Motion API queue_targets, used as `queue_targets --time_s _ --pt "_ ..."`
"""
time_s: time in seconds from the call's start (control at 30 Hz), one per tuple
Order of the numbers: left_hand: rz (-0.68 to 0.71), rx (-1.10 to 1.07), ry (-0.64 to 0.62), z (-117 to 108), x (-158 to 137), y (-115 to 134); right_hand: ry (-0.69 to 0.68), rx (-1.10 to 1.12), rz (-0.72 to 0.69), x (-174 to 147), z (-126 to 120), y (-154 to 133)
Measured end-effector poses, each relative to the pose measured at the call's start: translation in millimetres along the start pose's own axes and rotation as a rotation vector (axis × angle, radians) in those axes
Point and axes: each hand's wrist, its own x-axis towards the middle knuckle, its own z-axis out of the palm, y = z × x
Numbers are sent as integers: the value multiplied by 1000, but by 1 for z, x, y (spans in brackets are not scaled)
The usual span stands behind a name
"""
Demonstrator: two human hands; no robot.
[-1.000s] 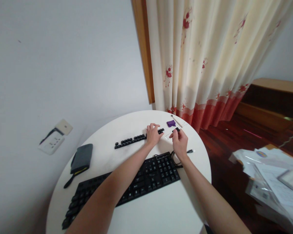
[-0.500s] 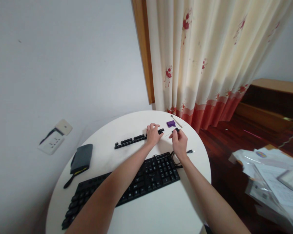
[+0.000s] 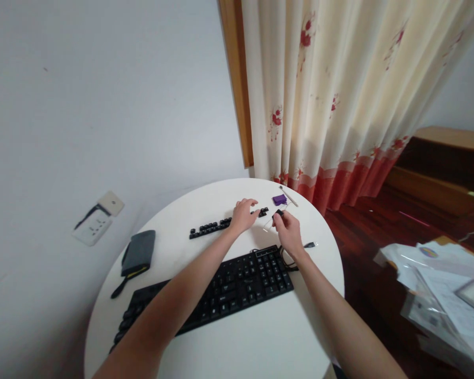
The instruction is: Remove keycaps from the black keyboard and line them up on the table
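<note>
your lighting's kinda dim and flat, soft shadow beside your right forearm (image 3: 335,310), papers (image 3: 454,300) lower right look stretched and blurry

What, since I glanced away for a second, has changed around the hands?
The left hand has shifted a little left along the key row. The right hand has also moved slightly left, carrying the black piece with it. Nothing was visibly picked up or let go. The keyboard, purple item, brush and pouch stayed put.
</note>
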Motion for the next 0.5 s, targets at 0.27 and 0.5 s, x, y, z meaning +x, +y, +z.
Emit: queue_targets --time_s 0.27,0.5 --pt "-18 -191 -407 -72 -91 1 -616 -147 -107 -21 14 -13" --pt "-83 -298 -373 -58 -147 6 -736 -180 -103 -25 16 -13"
